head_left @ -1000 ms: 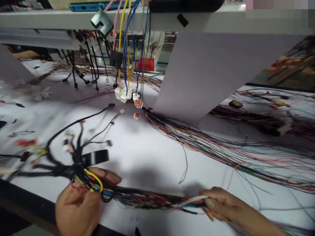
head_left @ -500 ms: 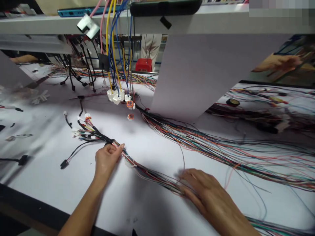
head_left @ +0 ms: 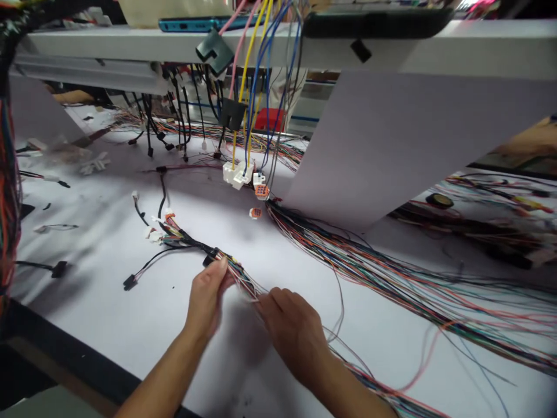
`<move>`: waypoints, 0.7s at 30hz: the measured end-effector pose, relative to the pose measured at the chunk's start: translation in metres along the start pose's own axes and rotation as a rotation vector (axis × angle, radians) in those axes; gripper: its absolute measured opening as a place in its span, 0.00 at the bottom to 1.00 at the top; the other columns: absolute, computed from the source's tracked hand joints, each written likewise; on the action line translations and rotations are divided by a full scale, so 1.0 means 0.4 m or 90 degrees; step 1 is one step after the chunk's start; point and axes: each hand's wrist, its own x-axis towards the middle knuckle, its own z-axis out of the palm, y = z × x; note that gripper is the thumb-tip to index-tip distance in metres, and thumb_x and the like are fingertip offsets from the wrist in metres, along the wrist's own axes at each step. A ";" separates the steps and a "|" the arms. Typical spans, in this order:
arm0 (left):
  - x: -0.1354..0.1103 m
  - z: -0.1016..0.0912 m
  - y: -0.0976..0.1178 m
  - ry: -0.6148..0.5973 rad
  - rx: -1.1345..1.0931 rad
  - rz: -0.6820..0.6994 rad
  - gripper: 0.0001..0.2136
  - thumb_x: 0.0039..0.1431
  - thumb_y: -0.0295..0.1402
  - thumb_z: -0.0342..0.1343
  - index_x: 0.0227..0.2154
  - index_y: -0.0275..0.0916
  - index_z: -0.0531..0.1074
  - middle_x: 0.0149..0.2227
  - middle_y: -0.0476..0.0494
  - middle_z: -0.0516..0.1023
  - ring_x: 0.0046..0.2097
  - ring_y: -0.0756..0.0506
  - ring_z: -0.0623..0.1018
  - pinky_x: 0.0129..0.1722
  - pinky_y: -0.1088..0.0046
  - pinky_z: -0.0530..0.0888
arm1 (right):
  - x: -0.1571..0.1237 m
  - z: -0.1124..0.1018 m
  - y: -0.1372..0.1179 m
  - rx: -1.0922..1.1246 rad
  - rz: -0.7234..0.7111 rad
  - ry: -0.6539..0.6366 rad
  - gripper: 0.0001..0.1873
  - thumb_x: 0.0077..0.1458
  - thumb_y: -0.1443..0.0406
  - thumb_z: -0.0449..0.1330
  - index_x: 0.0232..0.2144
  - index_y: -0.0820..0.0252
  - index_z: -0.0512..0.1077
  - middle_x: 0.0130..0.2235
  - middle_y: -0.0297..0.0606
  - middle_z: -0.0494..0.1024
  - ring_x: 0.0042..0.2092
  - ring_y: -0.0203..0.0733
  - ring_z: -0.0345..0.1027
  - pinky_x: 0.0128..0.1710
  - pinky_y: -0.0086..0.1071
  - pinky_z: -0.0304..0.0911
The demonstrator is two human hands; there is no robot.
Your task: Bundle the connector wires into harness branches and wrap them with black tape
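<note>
A wire harness [head_left: 238, 271] of many thin coloured wires runs diagonally across the white table. My left hand [head_left: 209, 293] pinches it just past the black-taped section [head_left: 198, 244]. Further along the same bundle, my right hand [head_left: 292, 325] is closed round the wires, its fingertips partly hidden. A loose pale tie or wire loops out between the two hands. Beyond my left hand the harness fans out into short branches with small white connectors [head_left: 154, 235], an orange-and-white connector [head_left: 169, 215] and a black connector [head_left: 130, 283].
A second thick wire bundle [head_left: 369, 261] lies behind, running right. White connectors [head_left: 238, 174] hang on yellow and blue wires from the shelf [head_left: 478, 49]. A white panel [head_left: 391, 133] stands upright. Another person's arm [head_left: 531, 142] shows at far right; coloured wires [head_left: 8, 203] hang at left.
My right hand has moved left along the bundle, close to my left hand, and closed on the wires. The camera view has shifted left, bringing hanging wires into view.
</note>
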 end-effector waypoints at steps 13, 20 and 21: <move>-0.022 0.048 -0.028 0.018 -0.155 0.006 0.17 0.57 0.50 0.51 0.30 0.38 0.65 0.16 0.55 0.68 0.20 0.51 0.69 0.37 0.67 0.73 | 0.034 -0.025 0.017 0.099 0.074 -0.246 0.14 0.62 0.67 0.48 0.24 0.58 0.65 0.24 0.31 0.73 0.25 0.35 0.65 0.24 0.29 0.43; -0.026 0.049 0.005 0.054 -0.170 -0.024 0.16 0.53 0.46 0.57 0.25 0.38 0.63 0.18 0.51 0.71 0.23 0.48 0.73 0.36 0.63 0.73 | 0.002 -0.011 0.050 0.029 -0.054 -0.208 0.11 0.59 0.69 0.50 0.26 0.57 0.66 0.21 0.30 0.71 0.22 0.35 0.61 0.24 0.32 0.37; -0.027 0.049 0.008 0.057 -0.175 -0.030 0.16 0.53 0.46 0.57 0.24 0.38 0.62 0.17 0.53 0.69 0.22 0.48 0.72 0.34 0.64 0.74 | -0.006 -0.008 0.053 0.020 -0.071 -0.196 0.11 0.59 0.69 0.49 0.27 0.57 0.66 0.21 0.30 0.71 0.22 0.35 0.61 0.24 0.32 0.38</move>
